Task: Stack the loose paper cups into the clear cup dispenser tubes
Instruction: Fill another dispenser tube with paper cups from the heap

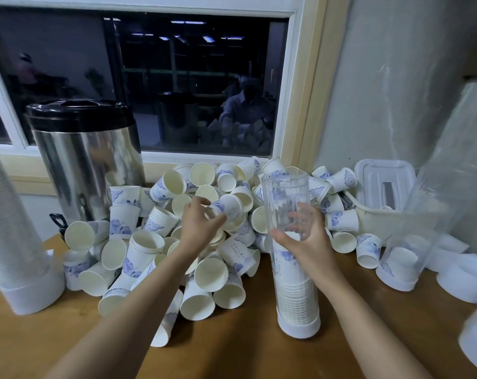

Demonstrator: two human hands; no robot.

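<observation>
Left hand (201,227): fingers curled around a paper cup (227,210) at the top of the pile (160,242), cup lying on its side, mouth away from the tube.
Right hand (307,242): wrapped around the middle of the clear tube (289,203), steadying it upright.
Tube: near the worktop's front edge, partly filled, open top just right of the held cup.
Next move, likely: tip the cup upright, carry it right, over the tube's mouth.

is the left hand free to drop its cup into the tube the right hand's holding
Probably yes. The left hand grips a cup beside the tube, whose open top shows nothing over it, and the right hand holds the tube lower down, leaving the mouth clear.
</observation>
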